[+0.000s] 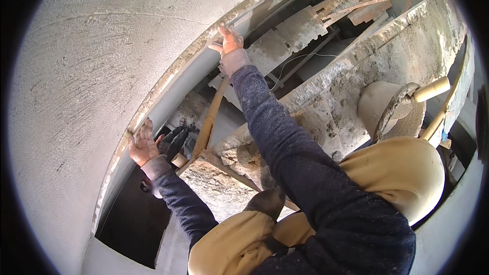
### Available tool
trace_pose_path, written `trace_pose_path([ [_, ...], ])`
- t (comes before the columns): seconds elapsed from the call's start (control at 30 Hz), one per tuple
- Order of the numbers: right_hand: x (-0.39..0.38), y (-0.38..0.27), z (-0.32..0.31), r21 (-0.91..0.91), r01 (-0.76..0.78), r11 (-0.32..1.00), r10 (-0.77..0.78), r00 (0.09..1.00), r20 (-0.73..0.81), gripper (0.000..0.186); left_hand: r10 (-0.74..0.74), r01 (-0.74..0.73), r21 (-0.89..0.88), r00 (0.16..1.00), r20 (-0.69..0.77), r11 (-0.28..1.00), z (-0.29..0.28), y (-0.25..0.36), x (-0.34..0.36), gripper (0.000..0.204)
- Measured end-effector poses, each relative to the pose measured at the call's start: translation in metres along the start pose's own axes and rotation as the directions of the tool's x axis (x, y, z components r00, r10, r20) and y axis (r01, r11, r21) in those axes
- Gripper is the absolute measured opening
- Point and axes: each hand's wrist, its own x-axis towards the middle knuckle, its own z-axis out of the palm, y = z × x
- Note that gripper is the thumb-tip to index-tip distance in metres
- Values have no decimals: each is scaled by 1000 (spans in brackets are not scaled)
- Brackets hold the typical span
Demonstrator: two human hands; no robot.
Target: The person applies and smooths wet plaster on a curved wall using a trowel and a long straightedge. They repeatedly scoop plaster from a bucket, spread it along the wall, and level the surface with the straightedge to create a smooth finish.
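A long, narrow, mortar-stained straightedge (178, 71) runs along the lower edge of the plastered wall (112, 66). My left hand (144, 145) grips it toward its near end, the thumb on its wall side and the fingers stretched up along its other face. Farther up, my right hand (229, 40) holds the same strip, its thumb at the wall-side edge and its fingers partly hidden. Both arms reach up and to the left in dark, dusty sleeves. The inner contact of the fingers does not show fully.
Mortar-crusted scaffold planks (387, 56) cross below me. On them sits a round, mortar-caked tub (377, 104) beside a wooden handle (432, 89). A bamboo pole (210, 117) slants under my arms. Far below, a person in dark clothing (174, 140) is partly hidden. A dark opening (135, 224) lies lower left.
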Motion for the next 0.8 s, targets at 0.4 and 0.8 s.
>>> trace_pose_path([
  [0.4,-14,10,-8,65,58,996,-66,990,123,77,107,-97,-120,991,82,988,-29,0,7,81],
  [0.8,70,5,-30,-236,-247,940,241,969,-54,61,7,-4,-32,994,107,999,-20,-48,52,62],
])
